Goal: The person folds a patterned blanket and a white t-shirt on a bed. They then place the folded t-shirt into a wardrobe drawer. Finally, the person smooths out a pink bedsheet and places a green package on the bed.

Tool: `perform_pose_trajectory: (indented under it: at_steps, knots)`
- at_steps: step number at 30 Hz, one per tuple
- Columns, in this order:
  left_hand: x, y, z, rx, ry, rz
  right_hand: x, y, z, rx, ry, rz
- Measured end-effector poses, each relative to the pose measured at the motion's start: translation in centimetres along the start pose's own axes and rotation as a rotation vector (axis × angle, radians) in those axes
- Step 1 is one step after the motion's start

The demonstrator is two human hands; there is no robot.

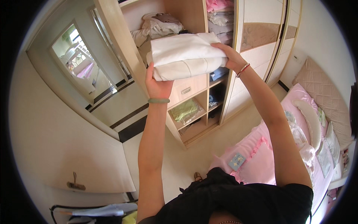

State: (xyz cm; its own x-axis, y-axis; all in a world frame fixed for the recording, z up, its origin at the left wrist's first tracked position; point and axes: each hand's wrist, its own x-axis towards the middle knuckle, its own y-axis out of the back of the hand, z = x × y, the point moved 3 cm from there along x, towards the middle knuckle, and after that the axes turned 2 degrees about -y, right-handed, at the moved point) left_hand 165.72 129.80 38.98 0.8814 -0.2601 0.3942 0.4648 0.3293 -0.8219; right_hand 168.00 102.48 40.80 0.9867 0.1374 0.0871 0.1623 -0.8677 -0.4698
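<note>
A stack of folded white cloth [186, 56] is held out in front of me, at the open front of a wooden wardrobe [186, 80]. My left hand [158, 83] grips its left end from below, thumb up along the side, a green bangle on the wrist. At the right end my right hand [231, 58] holds the stack, fingers over the top and the rest hidden behind it; a red bracelet circles that wrist. Just beyond the cloth, a rumpled pile of white and brown fabric [162, 26] lies on the upper shelf.
Below are a drawer [186, 90] and a cubby with green clothing [184, 111]. Folded clothes [220, 22] fill the right column beside a sliding door [257, 37]. A pink bed [257, 156] stands to the right. An open door [71, 149] and a clothes rack [97, 211] are at left.
</note>
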Motion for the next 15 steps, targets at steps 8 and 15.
perform_pose_trajectory:
  at_steps: [8,15]
  knots:
    - [9.6,1.4,1.0,0.104,-0.308,0.019,11.8,-1.1,-2.2,-0.020,0.051,0.014]
    - [13.5,3.5,1.3,0.114,-0.397,0.082,16.7,-1.0,-1.1,0.049,-0.014,-0.090]
